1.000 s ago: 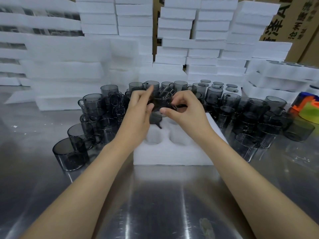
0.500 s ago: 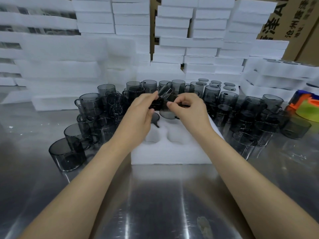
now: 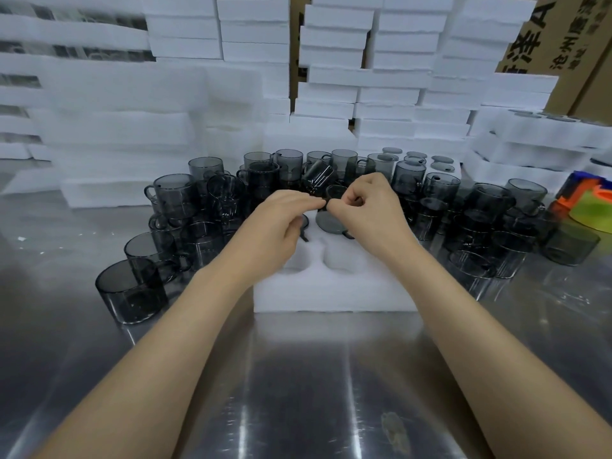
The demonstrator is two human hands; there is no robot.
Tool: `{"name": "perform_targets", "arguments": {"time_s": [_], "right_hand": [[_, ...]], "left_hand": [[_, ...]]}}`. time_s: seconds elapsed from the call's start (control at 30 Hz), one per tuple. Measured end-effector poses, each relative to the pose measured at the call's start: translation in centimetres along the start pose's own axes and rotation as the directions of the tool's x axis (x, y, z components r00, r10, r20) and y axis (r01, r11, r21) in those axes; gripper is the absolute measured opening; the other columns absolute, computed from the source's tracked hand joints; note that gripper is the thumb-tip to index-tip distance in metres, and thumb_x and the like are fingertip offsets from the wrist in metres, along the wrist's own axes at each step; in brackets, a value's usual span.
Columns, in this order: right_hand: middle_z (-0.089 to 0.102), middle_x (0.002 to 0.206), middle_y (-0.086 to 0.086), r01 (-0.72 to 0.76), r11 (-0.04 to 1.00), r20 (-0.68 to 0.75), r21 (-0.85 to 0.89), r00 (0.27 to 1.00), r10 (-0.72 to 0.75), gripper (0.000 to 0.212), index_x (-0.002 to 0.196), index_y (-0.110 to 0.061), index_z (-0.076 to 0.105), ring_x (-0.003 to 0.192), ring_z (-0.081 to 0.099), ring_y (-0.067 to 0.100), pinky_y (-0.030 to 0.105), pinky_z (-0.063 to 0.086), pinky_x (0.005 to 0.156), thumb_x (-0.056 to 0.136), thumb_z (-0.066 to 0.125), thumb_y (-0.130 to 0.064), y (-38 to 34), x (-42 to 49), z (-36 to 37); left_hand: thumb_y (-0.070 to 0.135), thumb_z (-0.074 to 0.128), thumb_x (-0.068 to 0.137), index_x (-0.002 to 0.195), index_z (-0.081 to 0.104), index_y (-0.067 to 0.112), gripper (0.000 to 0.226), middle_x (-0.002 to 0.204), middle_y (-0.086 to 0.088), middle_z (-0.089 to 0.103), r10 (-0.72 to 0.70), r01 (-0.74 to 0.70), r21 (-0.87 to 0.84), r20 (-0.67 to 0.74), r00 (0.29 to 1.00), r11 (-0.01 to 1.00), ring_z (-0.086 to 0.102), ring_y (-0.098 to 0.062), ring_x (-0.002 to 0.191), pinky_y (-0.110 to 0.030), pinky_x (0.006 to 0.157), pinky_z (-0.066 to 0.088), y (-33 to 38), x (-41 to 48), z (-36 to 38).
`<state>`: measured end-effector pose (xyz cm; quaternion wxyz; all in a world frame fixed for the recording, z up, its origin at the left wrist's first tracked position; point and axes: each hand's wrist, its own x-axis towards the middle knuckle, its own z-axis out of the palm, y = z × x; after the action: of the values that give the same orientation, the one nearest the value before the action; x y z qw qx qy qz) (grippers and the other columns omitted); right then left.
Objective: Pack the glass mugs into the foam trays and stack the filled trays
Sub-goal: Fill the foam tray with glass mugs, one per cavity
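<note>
A white foam tray point(image 3: 334, 289) lies on the steel table in front of me. Its two near pockets are hollow. Its two far pockets each hold a smoky grey glass mug point(image 3: 331, 222), one partly under my left hand. Both hands meet over the tray's far edge. My right hand point(image 3: 371, 210) pinches a tilted grey mug point(image 3: 318, 176) at its handle and rim. My left hand point(image 3: 281, 223) has its curled fingertips against the same mug from the left. Several loose grey mugs point(image 3: 172, 197) crowd both sides of the tray.
Tall stacks of white foam trays point(image 3: 334, 71) wall off the back. Filled trays point(image 3: 530, 144) are stacked at the right, and cardboard boxes point(image 3: 563, 38) stand behind them. An orange, blue and green object point(image 3: 592, 203) lies at the right edge. The bare steel table point(image 3: 298, 392) runs towards me.
The held mug has tipped over on its side and moved slightly away from me. Both hands closed in together around its handle end, above the tray's far pockets.
</note>
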<state>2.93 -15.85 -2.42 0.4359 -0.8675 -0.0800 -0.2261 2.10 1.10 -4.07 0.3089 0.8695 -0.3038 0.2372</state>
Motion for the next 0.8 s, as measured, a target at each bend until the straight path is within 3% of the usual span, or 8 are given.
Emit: {"name": "perform_targets", "arguments": {"time_s": [0.2,0.27,0.4,0.53,0.63,0.7,0.8], "right_hand": [[0.054,0.067,-0.005,0.022,0.994,0.104,-0.108,0.995,-0.011,0.030,0.052,-0.014,0.046,0.057,0.049,0.004,0.025,0.038,0.056,0.073,0.065,-0.024,-0.3,0.2,-1.2],[0.062,0.077,-0.002,0.027,0.991,0.129,-0.134,0.992,-0.009,0.027,0.054,-0.014,0.049,0.067,0.058,0.010,0.027,0.043,0.058,0.073,0.065,-0.024,-0.4,0.1,-1.4],[0.067,0.104,0.011,0.052,0.975,0.264,-0.215,0.965,0.006,0.023,0.065,-0.008,0.060,0.102,0.061,0.024,0.035,0.048,0.083,0.079,0.069,-0.023,-0.2,0.0,-1.6],[0.067,0.113,0.011,0.033,0.959,0.343,-0.282,0.937,0.068,0.029,0.076,-0.002,0.068,0.105,0.059,0.024,0.029,0.044,0.084,0.085,0.067,-0.030,0.2,0.1,-1.8],[0.065,0.124,-0.002,0.034,0.950,0.343,-0.310,0.936,0.078,0.027,0.076,-0.009,0.074,0.108,0.059,0.014,0.029,0.045,0.085,0.088,0.064,-0.032,0.3,0.3,-1.9],[0.062,0.128,-0.008,0.026,0.952,0.345,-0.305,0.935,0.085,0.021,0.077,-0.015,0.076,0.112,0.056,0.008,0.026,0.041,0.085,0.086,0.065,-0.031,0.4,0.3,-1.9],[0.063,0.127,-0.008,0.039,0.947,0.345,-0.319,0.935,0.078,0.022,0.075,-0.014,0.075,0.112,0.057,0.009,0.032,0.045,0.092,0.086,0.065,-0.031,0.5,0.3,-1.8]], "left_hand": [[-0.005,0.044,0.094,0.131,0.056,0.016,0.045,0.126,0.004,0.058,-0.014,0.017,-0.048,0.046,0.999,0.999,0.045,-0.009,0.123,-0.022,0.102,0.038,-0.1,0.0,0.0],[-0.004,0.044,0.094,0.132,0.056,0.018,0.046,0.125,0.003,0.058,-0.027,0.029,-0.044,0.052,0.998,0.999,0.049,-0.010,0.121,-0.024,0.101,0.041,-0.2,-0.1,0.0],[-0.003,0.043,0.093,0.135,0.052,0.022,0.050,0.117,0.003,0.063,-0.081,0.084,-0.031,0.076,0.994,0.996,0.052,-0.010,0.114,-0.021,0.094,0.042,-0.5,-0.2,0.1],[-0.005,0.043,0.092,0.128,0.059,0.022,0.047,0.109,0.003,0.066,-0.037,0.039,-0.016,0.072,0.997,0.999,0.050,-0.013,0.110,-0.025,0.089,0.042,-0.6,-0.1,0.2],[-0.006,0.043,0.089,0.113,0.067,0.022,0.043,0.100,0.000,0.067,-0.001,0.002,-0.016,0.069,0.998,1.000,0.050,-0.014,0.102,-0.033,0.085,0.045,-0.6,-0.1,0.2],[-0.006,0.044,0.089,0.112,0.067,0.022,0.043,0.101,0.001,0.067,-0.012,0.012,-0.010,0.061,0.998,1.000,0.050,-0.014,0.104,-0.038,0.086,0.046,-0.7,-0.1,0.2],[-0.007,0.044,0.089,0.115,0.067,0.022,0.045,0.101,0.002,0.066,-0.007,0.008,-0.007,0.072,0.997,1.000,0.049,-0.014,0.105,-0.035,0.087,0.046,-0.6,-0.1,0.2]]}}
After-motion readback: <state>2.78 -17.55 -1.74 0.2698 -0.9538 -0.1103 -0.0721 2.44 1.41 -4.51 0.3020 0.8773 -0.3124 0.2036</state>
